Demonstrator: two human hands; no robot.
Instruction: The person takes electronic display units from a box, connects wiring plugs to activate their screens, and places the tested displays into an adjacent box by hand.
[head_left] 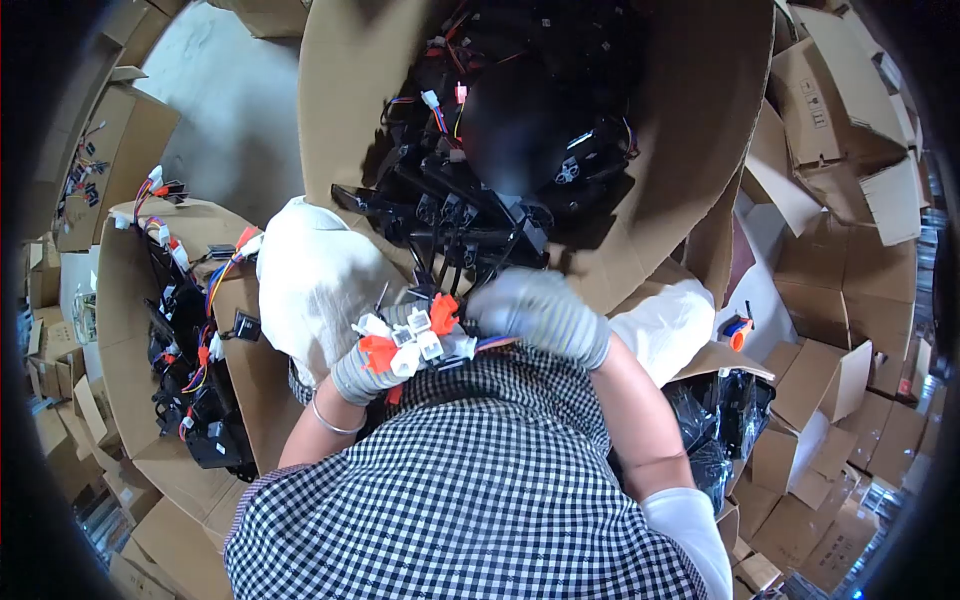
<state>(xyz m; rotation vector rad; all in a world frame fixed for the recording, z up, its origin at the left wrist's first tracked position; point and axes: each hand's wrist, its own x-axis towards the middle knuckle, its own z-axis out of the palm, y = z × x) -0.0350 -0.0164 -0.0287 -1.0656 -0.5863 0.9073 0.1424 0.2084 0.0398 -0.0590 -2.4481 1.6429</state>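
Item, largest: a big cardboard carton [350,90] at the far middle, its mouth toward us; in it we list a dark heap of black units [430,210], with a few wired plugs among them. Item: a black-and-white checked apron [440,500], near, spread over the wearer's lap. Item: a smaller carton [125,350] on the left, holding more black units with coloured leads and white and red plugs. Item: black units under clear plastic film [735,405], on the right. As to progress, we judge the work partway: a handful of plugs stands gathered, while the big carton still carries many units; whether those in the left carton are finished we cannot tell. Item: the right hand [545,315], in a striped glove, blurred, just right of the plugs; its fingers bend down over coloured wires [495,343], but whether they pinch them or only touch we cannot make out. Item: the left hand [365,375], gloved likewise, fingers curled in about the gathered plugs and partly hidden behind them. Item: the bunch of white and red-orange plugs [415,340], near middle, above the apron's far edge. Item, smallest: a bangle [335,425] on the left wrist.
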